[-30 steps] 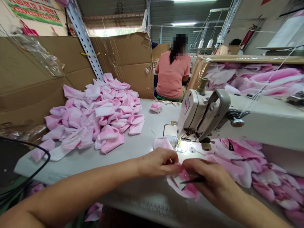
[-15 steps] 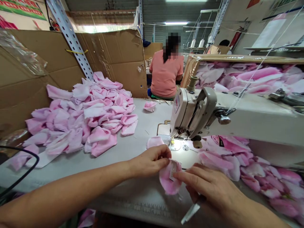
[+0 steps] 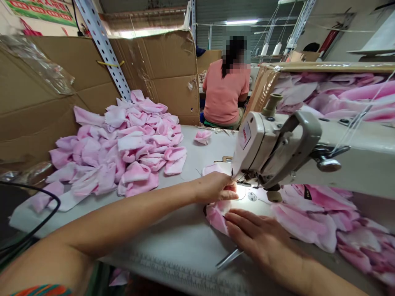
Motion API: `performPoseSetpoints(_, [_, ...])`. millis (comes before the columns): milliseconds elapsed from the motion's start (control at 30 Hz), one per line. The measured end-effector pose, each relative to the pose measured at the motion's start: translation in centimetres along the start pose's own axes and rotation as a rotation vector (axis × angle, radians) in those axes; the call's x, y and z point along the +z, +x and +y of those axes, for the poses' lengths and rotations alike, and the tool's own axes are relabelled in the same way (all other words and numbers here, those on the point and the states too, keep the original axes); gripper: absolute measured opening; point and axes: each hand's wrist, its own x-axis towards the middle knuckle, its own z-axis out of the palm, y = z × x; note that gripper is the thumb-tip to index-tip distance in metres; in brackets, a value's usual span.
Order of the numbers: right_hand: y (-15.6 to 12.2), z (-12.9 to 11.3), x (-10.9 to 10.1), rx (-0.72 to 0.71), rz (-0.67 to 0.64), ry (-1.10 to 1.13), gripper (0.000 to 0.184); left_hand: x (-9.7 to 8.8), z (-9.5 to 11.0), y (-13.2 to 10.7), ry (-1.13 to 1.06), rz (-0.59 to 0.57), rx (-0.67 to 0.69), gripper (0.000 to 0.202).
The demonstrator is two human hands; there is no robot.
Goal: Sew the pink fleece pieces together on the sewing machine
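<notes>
My left hand [image 3: 217, 187] is at the needle area of the sewing machine [image 3: 249, 144], its fingers closed on the upper edge of a small pink plush fabric piece [image 3: 217, 218]. The machine head hides part of the fingertips. My right hand [image 3: 262, 234] lies low over the table, with its fingertips against the right side of that same piece. From under its palm sticks a slim two-pronged metal tool [image 3: 230, 257], pointing to the lower left; whether it is tweezers or snips I cannot make out. Another pink piece [image 3: 212, 168] lies just behind my left hand.
A large heap of pink fabric pieces [image 3: 123, 144] covers the table's left, against cardboard [image 3: 166, 78]. More pink pieces [image 3: 308, 218] lie under the machine arm. A full carton [image 3: 265, 88] stands behind it. A person in a salmon shirt [image 3: 226, 94] sits beyond, facing away.
My left hand has carried the fabric's edge forward to the needle area. My right hand has flattened against the piece, and the metal tool has swung leftward. The view has shifted slightly left.
</notes>
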Motion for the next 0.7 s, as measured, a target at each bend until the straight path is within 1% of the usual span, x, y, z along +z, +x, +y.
performPoseSetpoints(33, [-0.1,-0.2,0.3,0.014,0.005,-0.007,0.033,-0.1,0.3,-0.3,0.037,0.033,0.02,0.014])
performPoseSetpoints(67, [-0.2,-0.3,0.6,0.021,0.01,-0.017,0.035,-0.1,0.6,-0.9,0.102,0.097,0.061,0.016])
performPoseSetpoints(133, [-0.4,-0.6,1.1,0.028,0.029,-0.045,0.036,0.0,1.6,-2.8,0.224,0.24,0.163,0.024])
performPoseSetpoints(167, [-0.4,-0.7,1.3,0.028,0.037,-0.055,0.036,0.3,2.1,-3.8,0.269,0.284,0.235,0.024])
performPoseSetpoints(200, [-0.5,-0.8,1.5,0.027,0.037,-0.058,0.033,0.6,2.5,-4.9,0.325,0.297,0.328,0.021])
performPoseSetpoints(233, [-0.5,-0.9,1.6,0.023,0.037,-0.053,0.03,1.1,2.7,-5.8,0.387,0.272,0.412,0.018])
performPoseSetpoints(267, [-0.4,-1.0,1.7,0.021,0.036,-0.042,0.028,1.6,2.8,-6.6,0.442,0.238,0.45,0.018])
performPoseSetpoints(333, [-0.4,-1.0,1.8,0.026,0.045,-0.019,0.025,2.8,2.4,-7.7,0.508,0.185,0.402,0.022])
performPoseSetpoints(400, [-0.3,-1.0,1.5,0.046,0.06,0.003,0.026,3.7,1.4,-8.0,0.514,0.217,0.37,0.028])
performPoseSetpoints(467, [-0.2,-1.0,1.0,0.07,0.042,0.051,0.029,4.2,0.3,-7.8,0.488,0.237,0.361,0.027])
performPoseSetpoints(533, [0.0,-0.7,0.3,0.099,-0.017,0.158,0.031,4.3,-0.3,-7.5,0.45,0.228,0.353,0.027])
performPoseSetpoints(600, [0.1,0.0,-0.4,0.155,-0.062,0.253,0.034,4.2,-0.5,-7.2,0.413,0.202,0.35,0.027])
performPoseSetpoints(700, [-0.3,1.4,-0.9,0.21,-0.088,0.261,0.034,3.8,-0.3,-6.8,0.393,0.174,0.358,0.025])
